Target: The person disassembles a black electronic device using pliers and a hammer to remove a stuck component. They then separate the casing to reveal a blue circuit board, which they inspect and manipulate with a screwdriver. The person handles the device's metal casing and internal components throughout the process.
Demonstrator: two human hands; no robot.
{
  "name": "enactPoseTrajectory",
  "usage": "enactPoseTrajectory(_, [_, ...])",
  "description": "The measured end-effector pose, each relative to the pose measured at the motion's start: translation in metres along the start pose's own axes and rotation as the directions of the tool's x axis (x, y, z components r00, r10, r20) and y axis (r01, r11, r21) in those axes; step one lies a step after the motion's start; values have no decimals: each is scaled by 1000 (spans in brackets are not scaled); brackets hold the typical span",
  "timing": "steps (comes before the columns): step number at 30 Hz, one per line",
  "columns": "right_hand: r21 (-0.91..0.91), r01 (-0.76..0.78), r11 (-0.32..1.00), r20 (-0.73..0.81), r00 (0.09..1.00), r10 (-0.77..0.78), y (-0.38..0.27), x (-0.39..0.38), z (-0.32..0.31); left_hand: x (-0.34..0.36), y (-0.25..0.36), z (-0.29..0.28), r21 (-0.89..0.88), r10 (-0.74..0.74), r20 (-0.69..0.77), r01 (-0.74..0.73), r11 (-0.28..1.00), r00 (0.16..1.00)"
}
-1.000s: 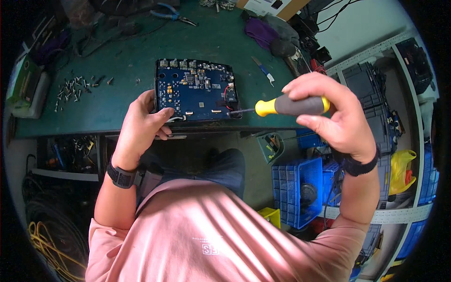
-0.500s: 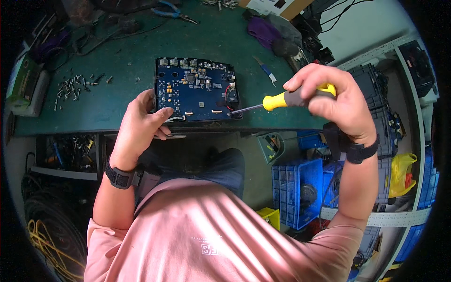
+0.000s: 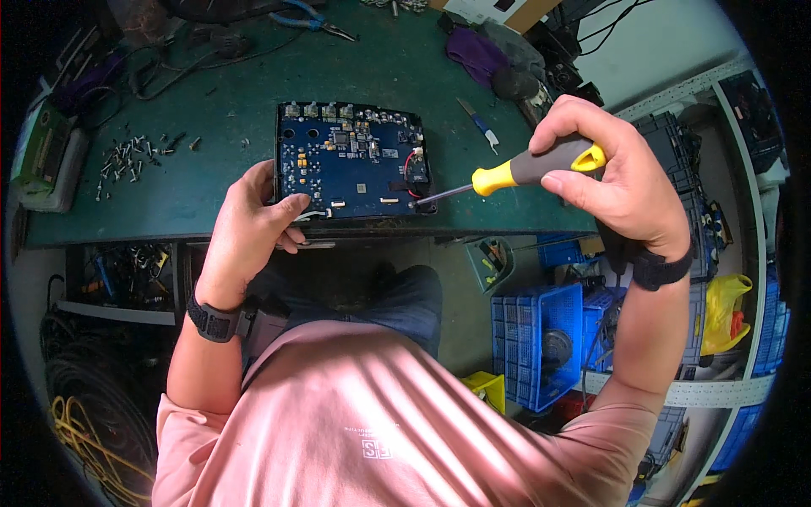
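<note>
A dark blue circuit board lies in a shallow black case at the bench's front edge. My left hand grips the lower left corner of the case, thumb on top and fingers underneath. With my right hand I hold a yellow-and-grey screwdriver between thumb and fingers. Its shaft slants down to the left, and the tip rests at the board's lower right corner, by a screw point. A red wire curves just above that tip. Near the left thumb, a pale cable runs along the case edge.
Loose screws are scattered on the green bench to the left. Blue-handled pliers lie at the back, and a small blue-and-white knife-like tool right of the board. Blue crates stand below, beside a shelf rack.
My right hand has shifted slightly right and its fingers have loosened and re-gripped around the screwdriver handle. The tip stays at the same corner; my left hand has not moved.
</note>
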State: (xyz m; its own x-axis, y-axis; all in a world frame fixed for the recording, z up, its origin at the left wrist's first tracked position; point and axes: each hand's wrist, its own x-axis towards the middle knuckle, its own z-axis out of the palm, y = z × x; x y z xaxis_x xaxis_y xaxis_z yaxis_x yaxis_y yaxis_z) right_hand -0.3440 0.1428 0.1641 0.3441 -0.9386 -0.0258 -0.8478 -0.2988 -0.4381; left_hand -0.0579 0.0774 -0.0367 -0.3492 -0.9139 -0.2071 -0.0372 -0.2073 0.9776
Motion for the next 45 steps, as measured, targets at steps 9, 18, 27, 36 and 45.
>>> enactPoseTrajectory(9, [35,129,991,105,986,-132,3,17,-1,-3,4,1,23,-2,-24,3,1000,1000])
enactPoseTrajectory(18, [253,-260,932,-54,958,282,-21,23,17,-2,1,0,21,4,-13,-3,1000,1000])
enactPoseTrajectory(27, [447,-334,830,-310,812,494,-5,0,38,-2,2,1,31,14,-9,-14,999,1000])
enactPoseTrajectory(36, [161,-218,963,-394,880,265,-17,-13,43,-4,4,-4,678,463,-217,-208,705,859])
enactPoseTrajectory(45, [197,-142,970,-451,865,218,-7,-25,45,-11,0,65,675,780,259,-684,276,570])
